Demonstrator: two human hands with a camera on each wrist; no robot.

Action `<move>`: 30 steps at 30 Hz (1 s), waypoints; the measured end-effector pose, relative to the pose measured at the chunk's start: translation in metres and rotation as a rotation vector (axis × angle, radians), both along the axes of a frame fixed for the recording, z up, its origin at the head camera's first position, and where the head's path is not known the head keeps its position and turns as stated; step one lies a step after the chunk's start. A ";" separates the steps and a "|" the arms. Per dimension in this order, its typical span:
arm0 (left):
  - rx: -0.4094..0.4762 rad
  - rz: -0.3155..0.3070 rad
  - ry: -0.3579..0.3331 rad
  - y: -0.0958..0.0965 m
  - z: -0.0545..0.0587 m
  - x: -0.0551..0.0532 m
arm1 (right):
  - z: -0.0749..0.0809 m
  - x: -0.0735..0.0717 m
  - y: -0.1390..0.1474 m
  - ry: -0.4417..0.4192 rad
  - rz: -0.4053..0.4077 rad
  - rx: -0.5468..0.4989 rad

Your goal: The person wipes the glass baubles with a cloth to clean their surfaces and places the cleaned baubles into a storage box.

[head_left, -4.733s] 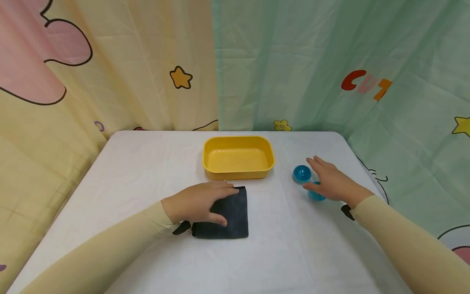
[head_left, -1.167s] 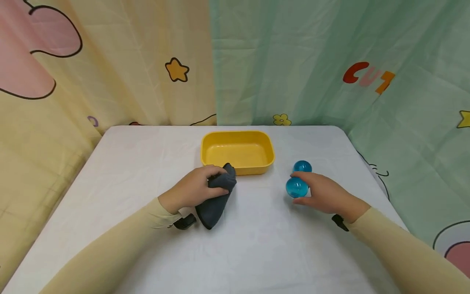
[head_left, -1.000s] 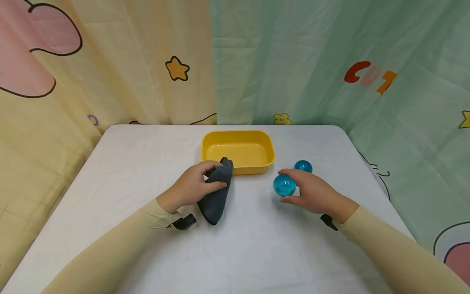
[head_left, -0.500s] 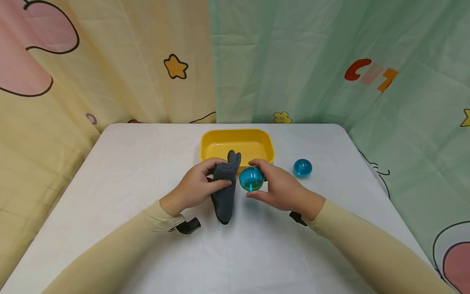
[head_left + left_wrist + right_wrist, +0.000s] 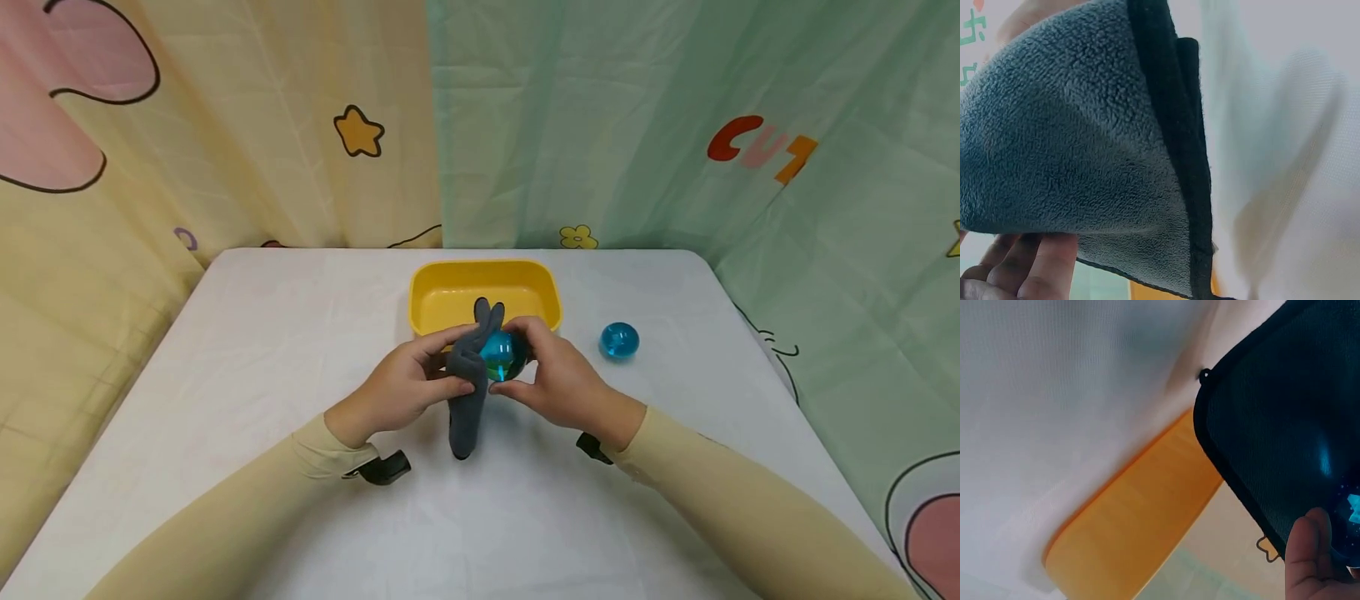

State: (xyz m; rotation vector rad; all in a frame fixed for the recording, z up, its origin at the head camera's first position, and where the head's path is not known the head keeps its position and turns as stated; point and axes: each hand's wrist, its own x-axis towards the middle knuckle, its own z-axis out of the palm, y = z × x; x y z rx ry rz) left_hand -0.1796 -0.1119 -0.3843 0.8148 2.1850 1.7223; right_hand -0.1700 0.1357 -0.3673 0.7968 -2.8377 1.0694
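Note:
My left hand (image 5: pixel 397 387) pinches a folded dark grey cloth (image 5: pixel 467 408) between thumb and fingers, held up in front of the yellow basin. In the left wrist view the cloth (image 5: pixel 1085 137) looks fuzzy with a black edge binding. A clear blue ball (image 5: pixel 498 357) is in the grip of my right hand (image 5: pixel 566 379), thumb below and fingers above. The ball is right up against the cloth's right side, which covers part of it. In the right wrist view the ball (image 5: pixel 1349 515) shows at the edge, in front of the cloth (image 5: pixel 1266 412).
Behind both hands stands a yellow basin (image 5: pixel 442 304) with its near rim partly covered by them. A second blue ball (image 5: pixel 619 341) lies on the white-covered table (image 5: pixel 300 300) to the right. Printed curtains (image 5: pixel 570 125) hang behind the table.
Both hands were open over the things at first. My left hand has picked up the cloth and bunched it; my right hand has lifted a ball and brought it left to the cloth.

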 end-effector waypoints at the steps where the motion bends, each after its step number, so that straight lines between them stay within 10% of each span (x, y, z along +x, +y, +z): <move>1: 0.002 -0.001 0.004 0.000 0.000 0.000 | 0.000 0.000 0.000 0.013 0.008 -0.008; 18: -0.053 0.062 0.013 -0.001 -0.002 -0.002 | -0.003 0.004 -0.009 0.002 0.017 -0.056; 30: 0.005 -0.049 -0.033 -0.004 -0.002 0.002 | -0.007 0.008 -0.011 -0.227 0.033 -0.294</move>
